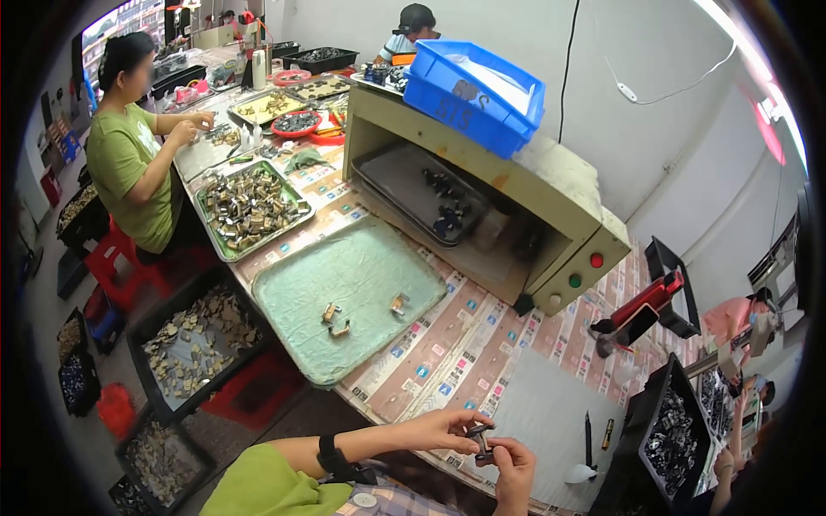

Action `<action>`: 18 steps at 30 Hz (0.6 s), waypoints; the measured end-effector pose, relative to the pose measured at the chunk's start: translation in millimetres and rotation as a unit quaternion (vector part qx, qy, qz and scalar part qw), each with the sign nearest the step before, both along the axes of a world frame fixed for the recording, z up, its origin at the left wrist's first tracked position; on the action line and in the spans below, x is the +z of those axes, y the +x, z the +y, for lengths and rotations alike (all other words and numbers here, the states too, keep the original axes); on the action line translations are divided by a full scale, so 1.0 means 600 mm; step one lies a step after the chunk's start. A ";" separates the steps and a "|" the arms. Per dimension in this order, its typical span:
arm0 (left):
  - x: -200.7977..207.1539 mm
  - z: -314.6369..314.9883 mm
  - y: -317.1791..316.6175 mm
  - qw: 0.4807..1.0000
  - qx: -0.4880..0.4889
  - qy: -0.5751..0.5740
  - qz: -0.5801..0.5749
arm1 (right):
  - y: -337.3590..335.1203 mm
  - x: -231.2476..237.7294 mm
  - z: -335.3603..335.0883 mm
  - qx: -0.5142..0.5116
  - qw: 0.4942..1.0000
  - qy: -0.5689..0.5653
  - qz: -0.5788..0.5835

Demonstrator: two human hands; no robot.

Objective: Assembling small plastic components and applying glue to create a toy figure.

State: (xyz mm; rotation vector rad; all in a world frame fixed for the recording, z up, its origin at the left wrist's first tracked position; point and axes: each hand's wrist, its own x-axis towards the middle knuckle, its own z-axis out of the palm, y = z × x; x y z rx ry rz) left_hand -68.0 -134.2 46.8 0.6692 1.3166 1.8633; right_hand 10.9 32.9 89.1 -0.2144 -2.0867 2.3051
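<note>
Near the table's front edge, my left hand (443, 430) and my right hand (514, 466) meet around a small part with black ends and a metal-coloured middle (483, 445). Fingertips of both hands pinch it, and they cover some of it. To the left of my hands lies a pale green lined tray (370, 258) holding a few small brass-coloured and black parts (335, 320). A white sheet (542, 413) covers the table just right of my hands. On it rest a black pen-like tool (588, 439), a thin marker-like stick (608, 434) and a white squeeze bulb (580, 474).
A beige metal oven-like box (482, 172) with a blue bin (473, 95) on top stands behind. A tray heaped with metal parts (249, 211) sits far left, near a person in green (129, 146). Right of me is a black bin of dark parts (675, 439); crates (194, 340) stand lower left.
</note>
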 end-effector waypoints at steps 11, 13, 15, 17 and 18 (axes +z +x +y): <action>0.128 -0.149 -0.361 0.897 0.317 -0.136 0.275 | 0.004 -0.143 0.069 -0.240 0.947 0.213 0.028; 0.116 -0.166 -0.466 0.806 0.420 -0.271 0.317 | 0.008 -0.163 0.056 -0.258 0.929 0.262 0.038; 0.084 -0.167 -0.540 0.693 0.453 -0.397 0.396 | 0.002 -0.185 0.058 -0.257 0.894 0.357 0.082; 0.067 -0.132 -0.583 0.680 0.406 -0.460 0.401 | -0.005 -0.165 0.051 -0.258 0.881 0.389 0.084; 0.055 -0.108 -0.605 0.660 0.364 -0.521 0.399 | -0.009 -0.158 0.051 -0.250 0.867 0.422 0.089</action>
